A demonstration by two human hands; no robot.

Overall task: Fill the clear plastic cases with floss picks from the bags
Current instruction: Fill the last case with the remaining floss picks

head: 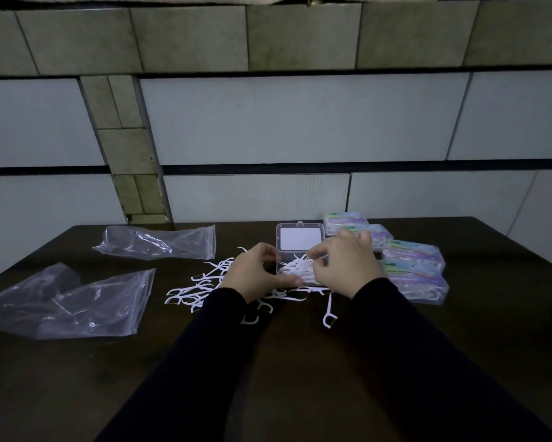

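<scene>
Clear plastic, the open case is sitting mid-table with its lid standing up at the back and white floss picks heaping inside, while the left hand is curling around its left side and the right hand is pinching picks over it. More loose picks are lying scattered on the dark table beside it. Filled cases are stacking at the right, and two empty bags are lying well apart at the left.

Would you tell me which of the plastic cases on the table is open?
The clear case between the hands, lid raised; the labelled cases at its right are closed.
</scene>
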